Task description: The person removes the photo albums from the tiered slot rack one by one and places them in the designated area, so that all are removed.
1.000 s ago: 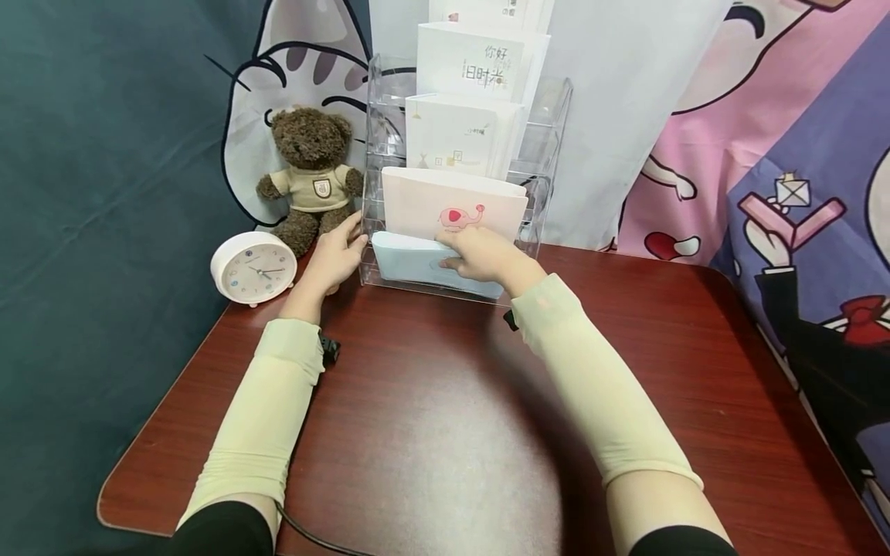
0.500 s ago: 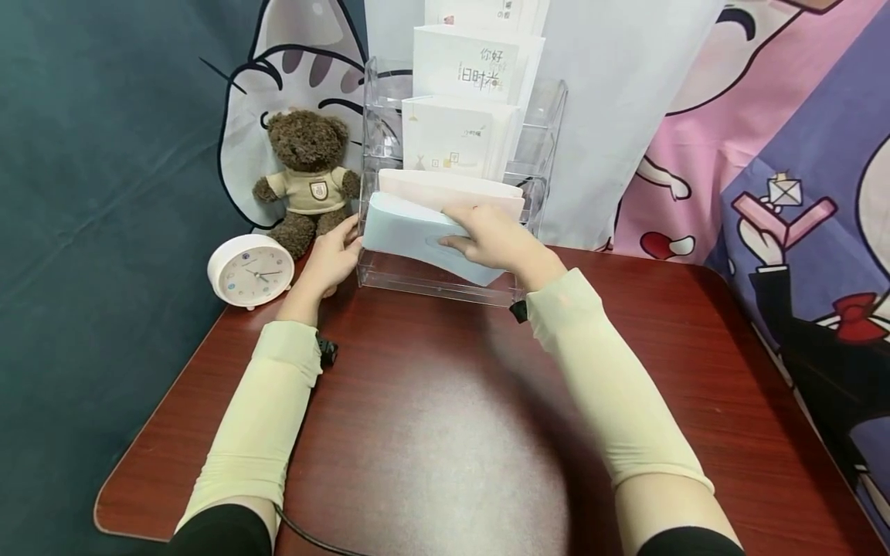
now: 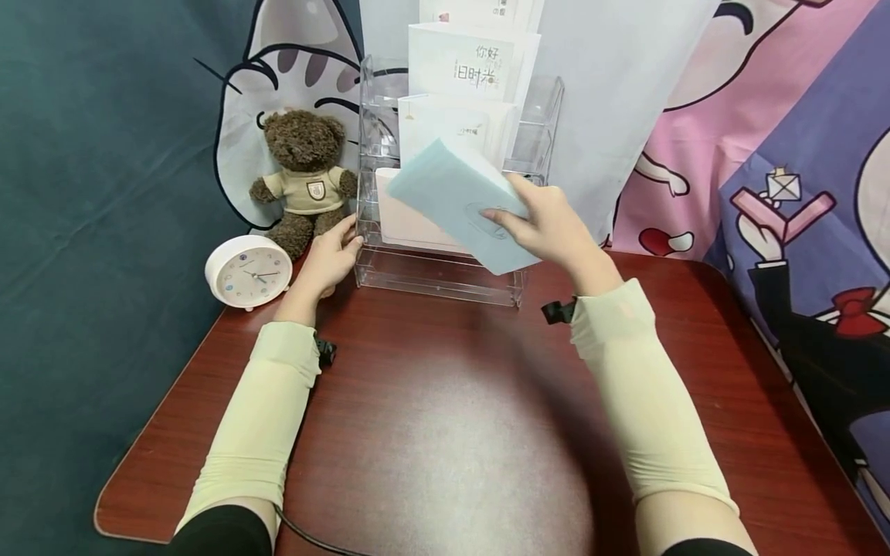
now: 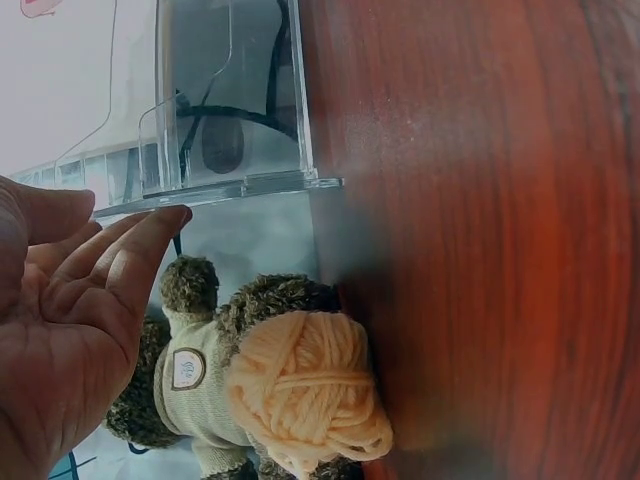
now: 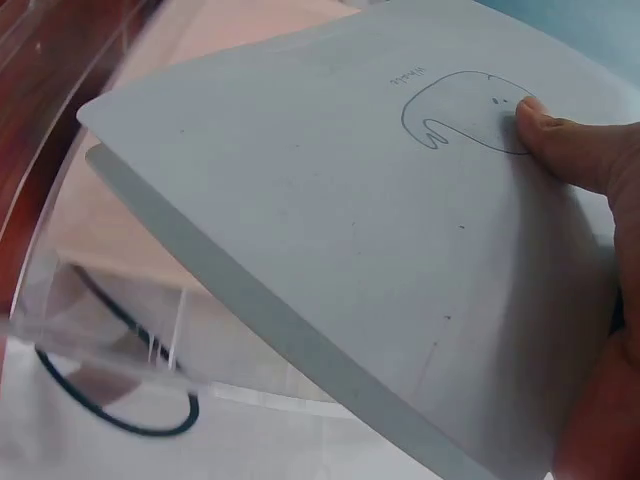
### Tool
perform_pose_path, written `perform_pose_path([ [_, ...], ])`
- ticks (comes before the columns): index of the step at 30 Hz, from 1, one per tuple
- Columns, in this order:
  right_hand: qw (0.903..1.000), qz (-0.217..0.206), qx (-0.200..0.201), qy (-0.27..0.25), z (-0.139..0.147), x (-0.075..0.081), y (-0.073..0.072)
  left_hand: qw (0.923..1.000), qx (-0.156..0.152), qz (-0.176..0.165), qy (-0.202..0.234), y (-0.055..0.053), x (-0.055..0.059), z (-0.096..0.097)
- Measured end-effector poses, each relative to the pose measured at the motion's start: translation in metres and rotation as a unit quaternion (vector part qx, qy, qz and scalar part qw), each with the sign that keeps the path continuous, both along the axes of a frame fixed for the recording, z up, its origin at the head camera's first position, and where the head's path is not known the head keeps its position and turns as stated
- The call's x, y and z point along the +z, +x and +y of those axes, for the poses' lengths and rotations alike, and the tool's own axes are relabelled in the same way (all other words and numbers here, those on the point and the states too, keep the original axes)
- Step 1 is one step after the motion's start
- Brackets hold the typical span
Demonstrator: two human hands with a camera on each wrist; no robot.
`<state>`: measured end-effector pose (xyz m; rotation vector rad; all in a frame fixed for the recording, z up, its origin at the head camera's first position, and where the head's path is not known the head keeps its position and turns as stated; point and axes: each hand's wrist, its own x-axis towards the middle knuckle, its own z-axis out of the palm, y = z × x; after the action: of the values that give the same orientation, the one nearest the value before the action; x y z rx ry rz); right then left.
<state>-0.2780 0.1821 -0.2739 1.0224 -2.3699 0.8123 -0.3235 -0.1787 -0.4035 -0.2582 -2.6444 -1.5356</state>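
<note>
A light blue notebook (image 3: 464, 202) with an outlined whale on its cover is tilted in the air before a clear acrylic rack (image 3: 439, 286). My right hand (image 3: 556, 225) pinches it near its right edge, thumb on the cover (image 5: 300, 200) and fingers behind. At the rack's left side, my left hand (image 3: 332, 259) rests its nearly straight fingertips against the clear side panel (image 4: 230, 188). Behind the blue notebook, a pale pink notebook (image 3: 410, 225) stands in a lower tier. White booklets (image 3: 473, 66) stand in the tiers above.
Left of the rack sits a brown teddy bear (image 3: 306, 166) in a beige shirt. A white alarm clock (image 3: 249, 272) stands at the table's left edge. A ball of orange yarn (image 4: 305, 385) lies by the bear. Printed curtains hang behind the reddish wooden table (image 3: 431, 417).
My right hand has lifted the light blue notebook out of the rack's lowest tier, up and to the right, tilting it. The left hand has stayed at the rack's side.
</note>
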Motion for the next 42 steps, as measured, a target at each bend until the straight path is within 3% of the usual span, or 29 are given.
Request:
perform_pose_path([
  [4,0.9964,-0.004,-0.075,-0.041,0.028,-0.001,0.011,1.0,0.003,0.006,-0.004,-0.001,0.0,0.001],
  [9,0.9824,-0.028,-0.147,-0.112,0.064,-0.009,0.019,0.9998,0.006,0.018,-0.009,-0.001,0.0,0.001],
  [12,0.9687,-0.057,-0.178,-0.163,0.085,-0.015,0.025,0.9997,0.008,0.017,-0.012,0.0,0.0,0.001],
  [16,0.9436,-0.097,-0.216,-0.231,0.112,-0.026,0.032,0.9997,0.008,0.016,-0.018,0.001,0.0,0.001],
  [19,0.9201,-0.127,-0.232,-0.289,0.131,-0.038,0.031,0.9997,0.006,0.015,-0.02,0.0,0.0,0.0],
  [22,0.8907,-0.157,-0.244,-0.35,0.147,-0.054,0.025,0.9997,0.004,0.014,-0.02,0.0,0.0,0.0],
  [25,0.8501,-0.204,-0.25,-0.417,0.161,-0.074,0.017,0.9997,0.003,0.014,-0.021,0.0,-0.001,-0.001],
  [29,0.8028,-0.279,-0.257,-0.46,0.174,-0.101,0.008,0.9998,0.0,0.008,-0.018,0.0,-0.001,-0.001],
  [32,0.7898,-0.326,-0.255,-0.453,0.177,-0.12,0.001,0.9998,0.001,0.006,-0.021,0.001,0.0,-0.001],
  [33,0.7928,-0.336,-0.258,-0.438,0.178,-0.125,-0.002,0.9997,0.002,0.006,-0.023,0.001,0.001,-0.001],
  [37,0.8299,-0.344,-0.295,-0.326,0.174,-0.149,-0.01,0.9997,0.002,0.005,-0.022,0.001,0.001,-0.002],
  [39,0.8439,-0.333,-0.32,-0.272,0.17,-0.161,-0.013,0.9999,0.001,0.003,-0.016,-0.001,-0.001,-0.002],
  [42,0.8466,-0.33,-0.343,-0.239,0.165,-0.175,-0.015,0.9999,0.0,-0.004,-0.011,-0.001,-0.003,-0.002],
])
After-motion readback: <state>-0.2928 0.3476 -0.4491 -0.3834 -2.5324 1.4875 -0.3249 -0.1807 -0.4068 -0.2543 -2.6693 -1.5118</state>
